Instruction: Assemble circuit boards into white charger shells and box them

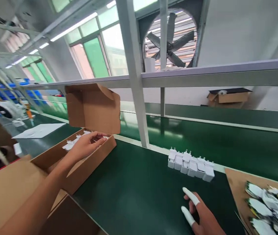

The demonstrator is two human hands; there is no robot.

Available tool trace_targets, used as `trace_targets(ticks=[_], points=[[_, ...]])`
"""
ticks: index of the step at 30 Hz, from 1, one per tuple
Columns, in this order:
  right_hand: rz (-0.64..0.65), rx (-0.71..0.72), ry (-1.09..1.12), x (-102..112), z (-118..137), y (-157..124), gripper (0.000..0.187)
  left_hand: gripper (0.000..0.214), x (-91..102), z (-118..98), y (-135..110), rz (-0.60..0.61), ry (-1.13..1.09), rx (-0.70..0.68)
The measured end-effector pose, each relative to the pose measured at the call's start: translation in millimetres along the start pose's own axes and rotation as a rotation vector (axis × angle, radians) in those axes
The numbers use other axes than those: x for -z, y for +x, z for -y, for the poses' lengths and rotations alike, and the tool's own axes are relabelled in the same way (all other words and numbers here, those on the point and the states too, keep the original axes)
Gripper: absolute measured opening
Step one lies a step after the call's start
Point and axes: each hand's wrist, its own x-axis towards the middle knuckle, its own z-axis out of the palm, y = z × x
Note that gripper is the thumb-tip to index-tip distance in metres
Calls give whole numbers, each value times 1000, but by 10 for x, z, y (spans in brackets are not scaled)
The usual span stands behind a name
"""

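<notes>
My left hand [88, 145] reaches into an open cardboard box [99, 156], its fingers curled close to the far right corner. A bit of white shows by the fingertips, but what they grip is mostly hidden. White plastic pieces [71, 143] lie in the box beside this hand. My right hand [200, 212] is low over the dark green table, with white finger cots on thumb and forefinger, which are spread apart around nothing. Beyond it stands a row of small white plug adapter housings [190, 164], prongs pointing up.
At right, a brown board [237, 192] carries several circuit-board-like parts [263, 202] with white and green faces. The box's raised lid [99, 107] stands before a grey shelf post [134, 81]. A white sheet [39, 130] and a small fan [8, 110] are at left.
</notes>
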Motion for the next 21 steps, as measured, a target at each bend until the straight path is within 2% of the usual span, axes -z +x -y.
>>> trace_targets(ticks=[1, 3, 5, 8, 11, 13, 16, 18, 21], points=[[-15, 18, -11, 13, 4, 15, 33, 47, -155, -211, 15, 87, -41, -82], [-31, 52, -22, 37, 26, 35, 42, 59, -574, -663, -6, 352, -68, -247], [-53, 84, -23, 50, 59, 38, 48, 79, -1068, -1116, -35, 503, 21, -345], [-81, 143, 7, 66, 107, 31, 51, 117, -1746, -1702, 40, 563, 141, -448], [-93, 141, 56, 99, 133, 29, 53, 122, -2177, -2122, 242, 600, 225, -515], [-85, 109, 70, 125, 141, 30, 53, 113, -2323, -2306, 377, 635, 285, -525], [-74, 84, 80, 163, 155, 33, 55, 93, -2385, -2435, 499, 673, 356, -503], [-73, 84, 88, 186, 171, 34, 53, 77, -2353, -2422, 513, 676, 380, -497], [-84, 115, 86, 216, 202, 31, 52, 53, -2248, -2276, 458, 692, 394, -504]])
